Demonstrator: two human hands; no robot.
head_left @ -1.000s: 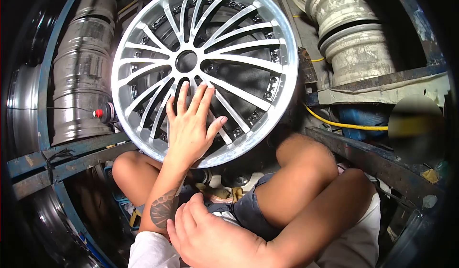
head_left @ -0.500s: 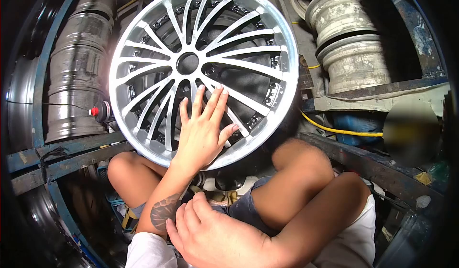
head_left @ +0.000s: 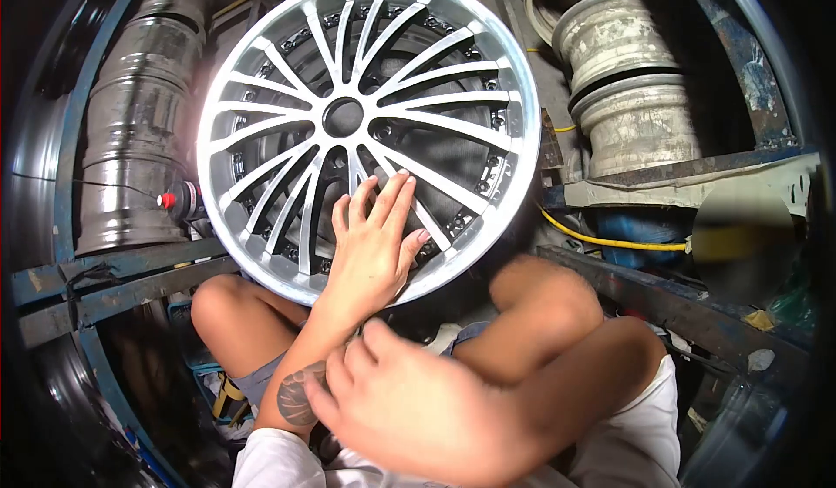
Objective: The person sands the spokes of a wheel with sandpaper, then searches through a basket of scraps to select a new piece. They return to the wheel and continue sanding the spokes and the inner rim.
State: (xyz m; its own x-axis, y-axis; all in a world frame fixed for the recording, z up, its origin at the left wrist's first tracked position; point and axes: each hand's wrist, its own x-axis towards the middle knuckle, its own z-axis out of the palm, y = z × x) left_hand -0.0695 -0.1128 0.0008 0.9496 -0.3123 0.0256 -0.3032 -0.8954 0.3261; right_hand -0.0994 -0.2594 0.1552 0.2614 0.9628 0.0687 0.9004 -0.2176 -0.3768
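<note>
My left hand (head_left: 370,253) lies on the lower part of a silver alloy wheel (head_left: 514,227), which is propped up facing me. Its fingers are spread over the spokes just below the centre hole, and nothing is held in it. Closer to me, my right hand (head_left: 392,383) is slightly blurred and rests over my tattooed left forearm (head_left: 300,392). Its fingers are loosely bent and a little apart, with no object showing in them; its palm is hidden.
Stacked bare rims (head_left: 135,131) stand on the left, and dusty rims (head_left: 640,122) are piled on the right. Blue metal frames (head_left: 78,157) border the space. A yellow hose (head_left: 610,242) runs at the right. A red-capped item (head_left: 174,201) sits left of the wheel.
My right hand has shifted slightly up along the left forearm. My left hand has slid a little lower on the spokes, its fingers more bent. The whole view has tilted slightly.
</note>
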